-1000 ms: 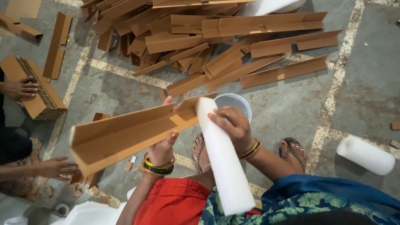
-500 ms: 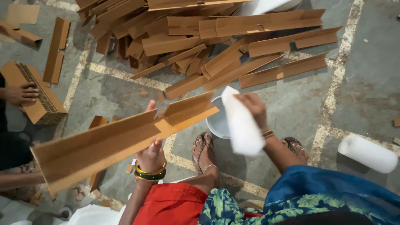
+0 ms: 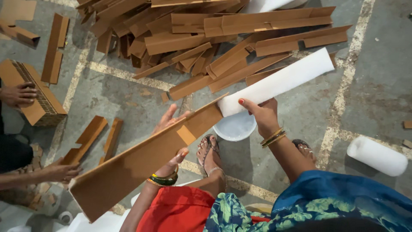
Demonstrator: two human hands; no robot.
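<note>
Grey concrete floor (image 3: 377,86) with pale painted lines, and everything here sits around the long cardboard angle strip (image 3: 141,167) you've got slanting across your lap, so I'll place things off that. Your left hand (image 3: 171,141) is under its upper half with fingers spread, thumb hooked over the near edge, so it's cradling more than gripping. Your right hand (image 3: 262,114) is just past the strip's top end, pinching the near end of a white foam roll (image 3: 279,81) that angles up and away from it.

Tip, as I'd judge it: get the foam's end square to the strip's end before you lay anything down, and keep that left hand close to the middle so the low end doesn't sag.

Right below the strip's top end there's a white bowl (image 3: 235,126) on the floor beside your sandalled foot (image 3: 209,154). Beyond the strip lies a big heap of cardboard angles (image 3: 206,38). Off its lower end, another person's hands (image 3: 19,94) work on a brown stack (image 3: 43,107). A second foam roll (image 3: 377,155) lies well apart, off past your right arm.
</note>
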